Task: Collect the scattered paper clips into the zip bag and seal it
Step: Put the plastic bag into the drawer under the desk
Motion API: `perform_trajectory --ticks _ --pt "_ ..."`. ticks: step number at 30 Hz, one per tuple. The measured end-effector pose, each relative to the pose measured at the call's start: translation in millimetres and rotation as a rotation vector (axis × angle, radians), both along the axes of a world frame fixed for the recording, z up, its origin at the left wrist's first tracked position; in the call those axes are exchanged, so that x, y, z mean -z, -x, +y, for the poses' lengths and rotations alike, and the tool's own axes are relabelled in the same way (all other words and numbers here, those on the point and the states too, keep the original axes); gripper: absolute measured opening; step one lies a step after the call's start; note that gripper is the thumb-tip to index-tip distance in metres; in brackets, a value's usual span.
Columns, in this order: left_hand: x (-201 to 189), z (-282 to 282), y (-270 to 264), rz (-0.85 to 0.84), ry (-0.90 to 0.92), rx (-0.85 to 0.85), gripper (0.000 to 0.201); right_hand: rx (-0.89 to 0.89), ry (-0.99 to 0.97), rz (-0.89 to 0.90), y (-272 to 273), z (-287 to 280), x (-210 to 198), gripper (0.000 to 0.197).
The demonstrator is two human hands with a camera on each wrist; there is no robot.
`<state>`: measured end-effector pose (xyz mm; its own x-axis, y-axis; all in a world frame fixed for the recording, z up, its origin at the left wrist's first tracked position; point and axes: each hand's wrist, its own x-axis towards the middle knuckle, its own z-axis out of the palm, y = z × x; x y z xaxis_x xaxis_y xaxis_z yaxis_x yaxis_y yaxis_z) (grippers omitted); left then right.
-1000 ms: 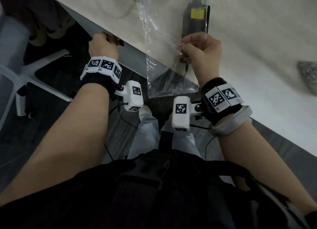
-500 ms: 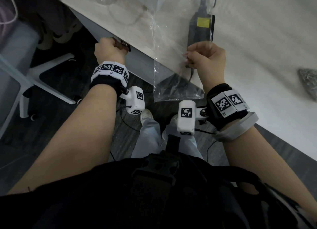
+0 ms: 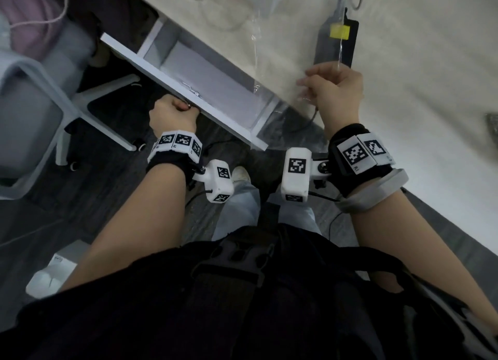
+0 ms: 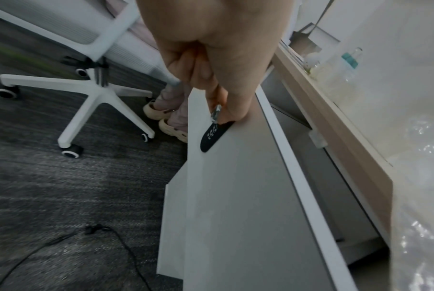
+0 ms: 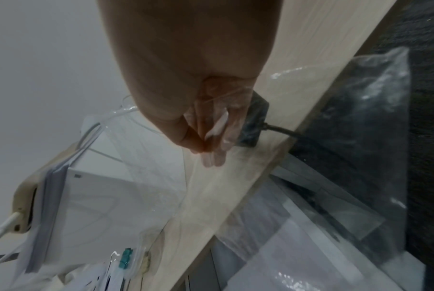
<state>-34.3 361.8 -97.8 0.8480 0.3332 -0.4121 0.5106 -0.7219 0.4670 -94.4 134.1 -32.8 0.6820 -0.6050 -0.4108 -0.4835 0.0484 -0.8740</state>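
Observation:
A white drawer (image 3: 204, 74) under the desk stands pulled out, and my left hand (image 3: 172, 112) grips its front panel with curled fingers. In the left wrist view those fingers (image 4: 211, 78) hold the panel's top edge (image 4: 235, 196) beside a black tab. A few silvery paper clips (image 3: 193, 91) lie inside the drawer near its front. My right hand (image 3: 331, 90) pinches the clear zip bag (image 3: 291, 63), which hangs over the desk edge and part of the drawer. In the right wrist view thumb and fingers (image 5: 203, 137) pinch the film of the bag (image 5: 360, 118).
The pale desk (image 3: 431, 90) carries a black power adapter with a yellow label (image 3: 338, 33) and a white box (image 5: 99, 187). A white office chair (image 3: 32, 103) stands left of the drawer. Someone's feet in beige clogs (image 4: 161, 114) and cables lie on the dark floor.
My left hand has pulled the drawer out from under the desk, so its inside and the clips now show. My right hand has kept hold of the zip bag.

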Motion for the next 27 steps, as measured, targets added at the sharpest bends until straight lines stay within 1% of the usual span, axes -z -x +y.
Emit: perform_trajectory --ticks 2,5,9,11,13,15,16,17,19,20,21,22,23,25,27 --pt "-3 13 9 0.022 -0.01 0.013 0.011 -0.013 -0.037 -0.001 2 9 -2 0.016" --pt "-4 34 22 0.055 0.009 0.037 0.011 -0.089 -0.062 0.013 7 24 -4 0.018" --pt "-6 60 40 0.103 0.028 -0.031 0.01 -0.276 0.015 0.136 13 42 1 0.025" --pt "-8 70 48 0.122 0.038 -0.038 0.009 -0.363 0.035 0.189 15 50 6 0.029" --pt "-11 77 52 0.149 0.044 -0.034 0.012 -0.433 0.063 0.202 15 56 8 0.029" --pt "-14 81 51 0.174 0.054 -0.065 0.018 -0.472 0.065 0.171 16 62 8 0.029" --pt "-17 82 51 0.159 0.069 -0.117 0.018 -0.477 0.038 0.138 16 64 8 0.028" --pt "-21 82 49 0.101 0.07 -0.173 0.019 -0.475 -0.005 0.098 17 66 7 0.025" --pt "-31 80 46 -0.133 0.015 -0.244 0.021 -0.452 -0.084 0.034 18 68 5 0.016" --pt "-39 76 44 -0.252 0.008 -0.243 0.021 -0.438 -0.114 0.02 18 69 5 0.015" --pt "-47 71 41 -0.325 0.037 -0.198 0.023 -0.421 -0.151 0.019 19 69 7 0.015" --pt "-53 66 38 -0.323 0.099 -0.122 0.026 -0.402 -0.204 0.033 19 69 8 0.015" --pt "-59 60 35 -0.245 0.186 -0.046 0.032 -0.382 -0.27 0.058 19 70 10 0.015" --pt "-73 50 33 0.083 0.377 0.052 0.041 -0.34 -0.414 0.139 20 73 15 0.014" --pt "-83 48 32 0.392 0.49 0.109 0.033 -0.31 -0.501 0.259 22 76 22 0.011"
